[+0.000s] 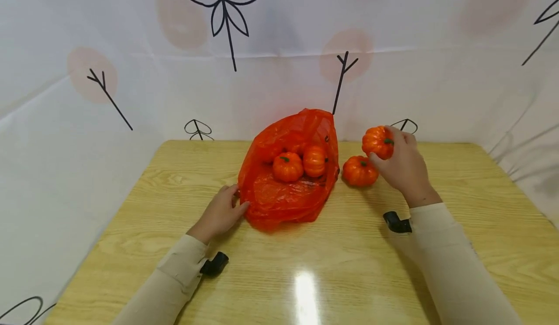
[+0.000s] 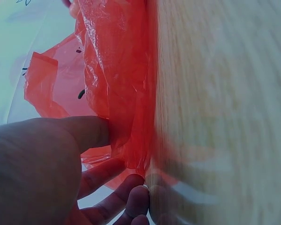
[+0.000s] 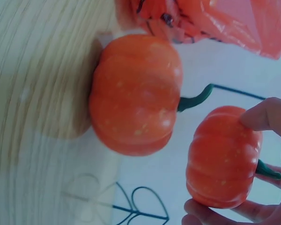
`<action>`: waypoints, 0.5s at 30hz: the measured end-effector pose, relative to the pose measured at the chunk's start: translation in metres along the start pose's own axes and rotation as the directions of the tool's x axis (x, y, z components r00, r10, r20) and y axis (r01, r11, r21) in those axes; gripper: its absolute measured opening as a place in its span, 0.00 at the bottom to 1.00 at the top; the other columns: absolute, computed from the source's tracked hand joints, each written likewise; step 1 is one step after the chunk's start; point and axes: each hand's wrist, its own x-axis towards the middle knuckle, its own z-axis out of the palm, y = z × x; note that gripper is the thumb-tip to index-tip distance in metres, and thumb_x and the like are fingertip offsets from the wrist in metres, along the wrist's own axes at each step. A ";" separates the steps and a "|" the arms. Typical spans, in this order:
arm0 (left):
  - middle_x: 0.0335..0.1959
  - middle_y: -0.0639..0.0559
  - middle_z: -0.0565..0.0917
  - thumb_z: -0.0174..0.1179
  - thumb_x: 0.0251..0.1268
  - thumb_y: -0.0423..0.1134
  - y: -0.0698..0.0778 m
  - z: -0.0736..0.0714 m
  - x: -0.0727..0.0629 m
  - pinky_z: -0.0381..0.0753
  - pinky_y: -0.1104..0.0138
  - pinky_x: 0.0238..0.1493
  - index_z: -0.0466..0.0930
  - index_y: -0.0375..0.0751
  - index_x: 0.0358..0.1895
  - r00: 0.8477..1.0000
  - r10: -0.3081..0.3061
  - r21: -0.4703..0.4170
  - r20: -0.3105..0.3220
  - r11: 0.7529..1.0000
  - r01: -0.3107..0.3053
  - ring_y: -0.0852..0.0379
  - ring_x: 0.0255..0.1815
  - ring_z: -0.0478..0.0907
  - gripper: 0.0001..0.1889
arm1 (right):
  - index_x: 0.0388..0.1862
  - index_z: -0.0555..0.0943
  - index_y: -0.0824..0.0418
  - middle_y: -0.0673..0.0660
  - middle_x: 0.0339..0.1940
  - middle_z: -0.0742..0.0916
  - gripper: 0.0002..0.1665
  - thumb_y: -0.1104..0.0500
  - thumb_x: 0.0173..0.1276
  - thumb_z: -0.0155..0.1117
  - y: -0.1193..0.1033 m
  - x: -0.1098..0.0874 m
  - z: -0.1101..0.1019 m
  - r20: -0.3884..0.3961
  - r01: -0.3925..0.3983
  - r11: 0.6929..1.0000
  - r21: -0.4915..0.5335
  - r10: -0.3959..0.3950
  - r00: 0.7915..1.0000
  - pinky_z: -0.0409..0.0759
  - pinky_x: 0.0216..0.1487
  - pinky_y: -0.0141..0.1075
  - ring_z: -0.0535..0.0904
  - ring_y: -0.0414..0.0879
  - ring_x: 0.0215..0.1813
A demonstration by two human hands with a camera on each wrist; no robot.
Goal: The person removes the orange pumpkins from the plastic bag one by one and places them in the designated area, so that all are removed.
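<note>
An orange-red plastic bag (image 1: 279, 203) lies on the table, its mouth spread toward me. Inside it sit a small toy pumpkin (image 1: 287, 167) and another pumpkin (image 1: 314, 161) on its side. At the bag's left edge, my left hand (image 1: 220, 213) grips the film between thumb (image 2: 91, 131) and fingers. My right hand (image 1: 403, 165) holds a green-stemmed pumpkin (image 3: 223, 159) above the table, thumb and fingers on opposite sides of it. Just below that one, a further pumpkin (image 1: 360, 171) rests on the wood, right of the bag.
The pale wooden table (image 1: 262, 276) ends at a white backdrop cloth (image 1: 271, 87) with line-drawn plants. Black wrist mounts stick out beside both cuffs, the left mount (image 1: 214, 264) and the right mount (image 1: 397, 222).
</note>
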 end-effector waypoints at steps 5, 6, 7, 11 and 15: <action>0.37 0.44 0.72 0.64 0.68 0.42 0.000 -0.001 0.001 0.69 0.64 0.35 0.76 0.41 0.53 1.000 0.009 0.008 -0.007 1.000 -0.009 0.52 0.34 0.68 0.15 | 0.81 0.52 0.58 0.77 0.73 0.60 0.46 0.47 0.70 0.59 0.009 0.005 -0.002 0.017 -0.040 0.999 -0.017 0.041 0.999 0.70 0.58 0.72 0.71 0.79 0.57; 0.37 0.44 0.72 0.64 0.68 0.42 0.000 -0.001 0.001 0.69 0.64 0.35 0.76 0.41 0.53 1.000 0.013 0.011 -0.010 1.000 -0.013 0.52 0.33 0.68 0.15 | 0.80 0.52 0.58 0.78 0.72 0.60 0.46 0.47 0.70 0.59 0.011 0.006 -0.002 0.019 -0.045 0.999 -0.020 0.046 0.999 0.70 0.58 0.72 0.71 0.79 0.57; 0.37 0.44 0.72 0.64 0.68 0.42 0.000 -0.001 0.002 0.69 0.64 0.35 0.76 0.41 0.53 1.000 0.017 0.012 -0.012 1.000 -0.017 0.52 0.33 0.68 0.15 | 0.80 0.52 0.58 0.78 0.72 0.60 0.46 0.47 0.71 0.58 0.013 0.007 -0.003 0.022 -0.050 0.999 -0.022 0.051 0.998 0.70 0.58 0.72 0.70 0.79 0.57; 0.37 0.44 0.72 0.64 0.68 0.41 0.000 -0.002 0.002 0.69 0.64 0.35 0.76 0.40 0.52 1.000 0.025 0.013 -0.012 1.000 -0.025 0.52 0.33 0.68 0.14 | 0.80 0.52 0.61 0.80 0.72 0.60 0.46 0.46 0.71 0.57 0.020 0.008 -0.003 0.041 -0.072 0.997 -0.031 0.073 0.997 0.70 0.58 0.72 0.69 0.79 0.57; 0.37 0.45 0.72 0.63 0.68 0.42 -0.001 -0.001 0.002 0.69 0.64 0.35 0.76 0.41 0.52 1.000 0.017 0.015 0.001 1.000 -0.017 0.52 0.33 0.68 0.14 | 0.80 0.50 0.62 0.81 0.72 0.59 0.47 0.45 0.71 0.56 0.027 0.009 -0.002 0.076 -0.100 0.994 -0.052 0.104 0.992 0.70 0.57 0.72 0.69 0.79 0.58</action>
